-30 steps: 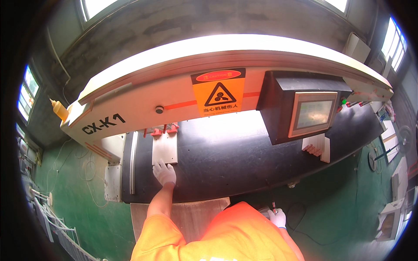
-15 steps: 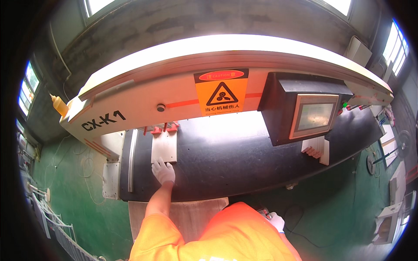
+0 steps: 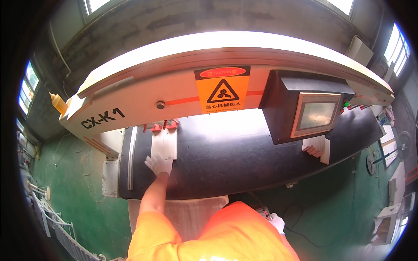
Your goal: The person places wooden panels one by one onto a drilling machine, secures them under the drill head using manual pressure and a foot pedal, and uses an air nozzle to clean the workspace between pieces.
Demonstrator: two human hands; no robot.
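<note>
a grey wall (image 3: 209, 19) with bright windows closes off the room, above a green floor (image 3: 82, 178); a long black table (image 3: 226, 161) runs across the middle, and a pale machine beam (image 3: 143, 95) arches over its far side, bearing an orange warning sign (image 3: 224, 93) and a dark control box (image 3: 278, 100) with a screen (image 3: 316, 115); a yellow bottle (image 3: 59, 105) sits at the beam's left end; pale blocks (image 3: 317, 148) (with pinkish ends toward the person) lie on the table below the control box; a metal rail (image 3: 131, 163) lies near the table's left end, to the left of a pale board (image 3: 164, 141); red clamp feet (image 3: 173, 125) stand at the board's far end, under the beam, though whether they press on it i cannot tell; nearer the person, a greyish panel (image 3: 196, 215) juts out below the table's edge.

the board lies flat on the table, just beyond and under the left hand's fingers; the left hand (image 3: 159, 165), in a white glove, rests at the board's near end with fingers spread apart and the thumb toward the right edge; the right hand (image 3: 276, 222), also gloved, is low beside the orange shirt (image 3: 217, 235), next to a small dark object (image 3: 264, 212); whether its fingers are closed on that, i cannot tell.
</note>
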